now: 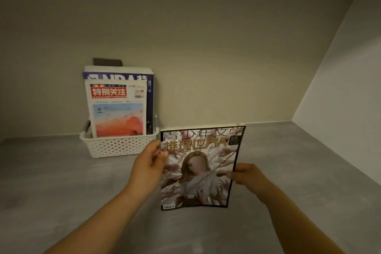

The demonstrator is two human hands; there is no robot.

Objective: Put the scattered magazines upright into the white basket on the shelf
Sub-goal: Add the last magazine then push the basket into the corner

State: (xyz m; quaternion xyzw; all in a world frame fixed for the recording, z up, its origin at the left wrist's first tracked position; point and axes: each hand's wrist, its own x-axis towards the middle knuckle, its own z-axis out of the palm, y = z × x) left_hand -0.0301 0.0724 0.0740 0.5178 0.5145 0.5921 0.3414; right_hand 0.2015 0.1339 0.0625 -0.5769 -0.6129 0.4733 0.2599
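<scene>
Left hand (149, 160) pinches the left edge of the held magazine (198, 169) high up, thumb on the cover. The right hand (246, 174) grips the right edge about halfway down, thumb in front, its other fingers hidden behind the pages. Both hands are closed on it. The magazine stands upright, long axis running top to bottom, title at the top, cover facing the camera, the right edge bowing a little. Whether its bottom edge touches the grey shelf (61, 181) I cannot tell. Its top left corner sits just beside the right rim of the white basket (117, 146). Bare shelf runs wide to the right, up to the side wall (340, 88), and out to the left of the basket too. In the basket, a red-titled magazine (118, 109) stands upright in front, covering most of a blue magazine (123, 77). More pages show behind that, and a dark object (107, 61) pokes up at the back, too hidden to identify. Spare room inside the basket is hard to judge.
</scene>
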